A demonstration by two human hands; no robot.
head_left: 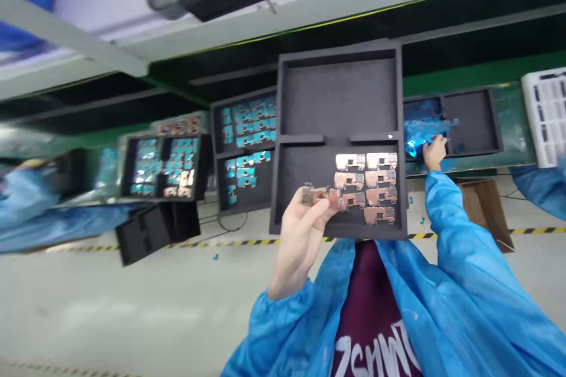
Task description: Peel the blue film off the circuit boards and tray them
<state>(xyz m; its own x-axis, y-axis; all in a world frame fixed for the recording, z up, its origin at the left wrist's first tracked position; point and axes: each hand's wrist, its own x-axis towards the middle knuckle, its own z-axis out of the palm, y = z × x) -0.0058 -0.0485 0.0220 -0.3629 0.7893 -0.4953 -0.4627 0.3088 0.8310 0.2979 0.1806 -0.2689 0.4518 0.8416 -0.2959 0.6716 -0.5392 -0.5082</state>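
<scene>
Copper-coloured metal is pinched by the left hand over the black tray, laying-out apparently in hand and level placement by the parts rightward called for, while the right hand's grip amid blue material cannot be told.

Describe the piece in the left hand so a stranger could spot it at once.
Find the large black tray just right of the picture's centre. In its lower compartment, copper-coloured pieces lie in two columns, with the left hand at their left. The held piece is similarly coppery; its neighbours lie in the tray, while this one alone is pinched in that hand.
</scene>
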